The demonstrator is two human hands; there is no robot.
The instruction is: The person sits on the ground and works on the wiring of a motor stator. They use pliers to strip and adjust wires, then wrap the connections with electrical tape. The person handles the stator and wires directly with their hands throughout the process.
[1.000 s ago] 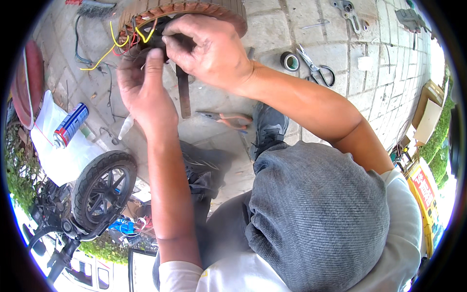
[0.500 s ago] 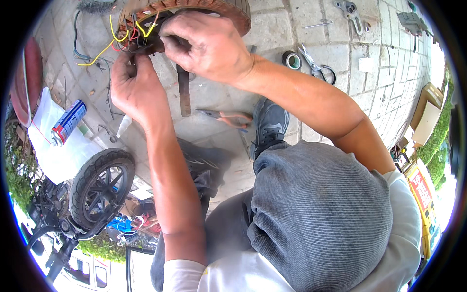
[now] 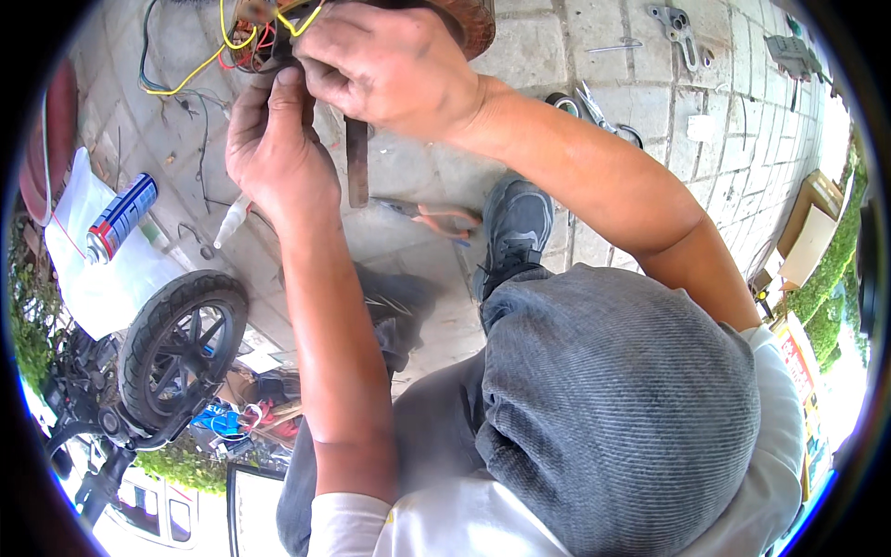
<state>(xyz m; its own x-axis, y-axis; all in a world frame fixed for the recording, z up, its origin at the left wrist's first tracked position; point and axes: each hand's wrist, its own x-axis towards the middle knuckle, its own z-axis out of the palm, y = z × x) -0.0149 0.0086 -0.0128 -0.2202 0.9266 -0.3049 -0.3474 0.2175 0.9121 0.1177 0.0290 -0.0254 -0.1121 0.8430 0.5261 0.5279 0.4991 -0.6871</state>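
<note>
A copper-wound motor stator is cut off by the top edge, with yellow, red and black wires coming out of it. My right hand is pinched at the wires, gripping something hidden behind its fingers. Just below and left, my left hand has thumb and fingers closed at the stator's underside; what they hold is too hidden to name. A dark flat bar extends down from beneath the stator. Pliers with orange handles lie below it, and a white nozzle bottle lies left of my left wrist.
Tape roll, scissors and a metal bracket lie right on pavers. Left are a spray can on white plastic and a black wheel. Cardboard is far right. My shoe is below my right forearm.
The whole scene sits slightly higher in the view, with more of the stator cut off. Both hands have shifted upward with it, still at the wires; my left thumb has risen toward my right fingers.
</note>
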